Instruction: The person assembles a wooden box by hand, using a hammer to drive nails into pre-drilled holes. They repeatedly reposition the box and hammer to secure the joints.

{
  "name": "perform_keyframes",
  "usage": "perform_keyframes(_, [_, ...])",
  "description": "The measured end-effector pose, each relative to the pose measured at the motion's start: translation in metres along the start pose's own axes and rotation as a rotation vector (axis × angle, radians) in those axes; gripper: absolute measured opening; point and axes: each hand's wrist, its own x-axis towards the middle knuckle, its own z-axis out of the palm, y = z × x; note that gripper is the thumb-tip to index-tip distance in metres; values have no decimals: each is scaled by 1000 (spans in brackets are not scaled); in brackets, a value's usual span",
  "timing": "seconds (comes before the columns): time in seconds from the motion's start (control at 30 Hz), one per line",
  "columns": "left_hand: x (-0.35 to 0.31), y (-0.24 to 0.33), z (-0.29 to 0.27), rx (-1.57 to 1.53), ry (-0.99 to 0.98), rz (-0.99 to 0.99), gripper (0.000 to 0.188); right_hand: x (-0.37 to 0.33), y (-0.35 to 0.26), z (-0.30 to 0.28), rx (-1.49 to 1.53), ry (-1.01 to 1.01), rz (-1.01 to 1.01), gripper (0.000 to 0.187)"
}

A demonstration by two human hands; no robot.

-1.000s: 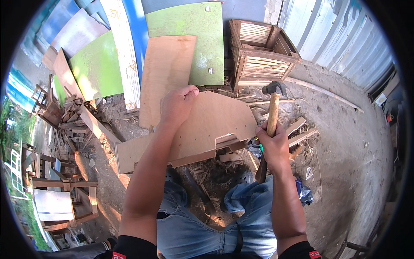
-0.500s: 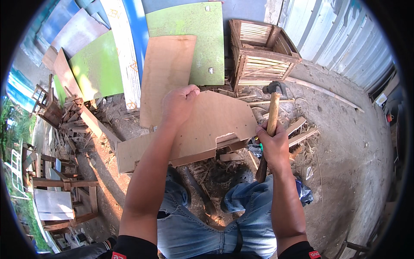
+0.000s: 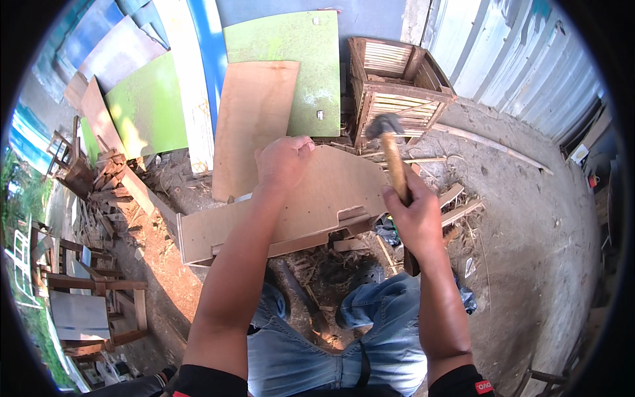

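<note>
A plywood panel assembly (image 3: 311, 192) with a notched lower edge and small nail marks lies across in front of my legs. My left hand (image 3: 288, 161) is closed at its far edge, thumb and fingers pinched together. Whatever is between those fingers is too small to make out. In my right hand (image 3: 418, 218) is a hammer (image 3: 395, 169), gripped round its wooden handle beside the panel's right end. The hammer's dark head is raised, tilted left over the panel's far right side.
Behind the panel stand a loose plywood sheet (image 3: 254, 126), green boards (image 3: 317, 79) and a slatted wooden crate (image 3: 400, 92). A long dark tool, perhaps a saw or blade (image 3: 304, 298), lies between my feet. Wood scraps litter the ground; wooden frames (image 3: 99, 284) stand at left.
The hammer has swung left and its head now leans over toward the panel. My left hand has shifted slightly right and nearer along the panel's far edge.
</note>
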Motion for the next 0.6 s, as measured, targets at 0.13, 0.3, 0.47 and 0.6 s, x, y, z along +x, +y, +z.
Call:
perform_keyframes(0.13, [-1,0,-1,-23,27,-2,27,12,-20,20,-38,-169,-183,60])
perform_keyframes(0.3, [-1,3,-4,-7,-20,-41,29,41,-29,36,-175,-242,-313,60])
perform_keyframes(0.47, [-4,3,-3,29,74,8,30,48,-31,43,-183,-230,-356,58])
perform_keyframes(0.6, [-3,1,-1,-14,30,-14,30,46,-33,41,-180,-246,-251,57])
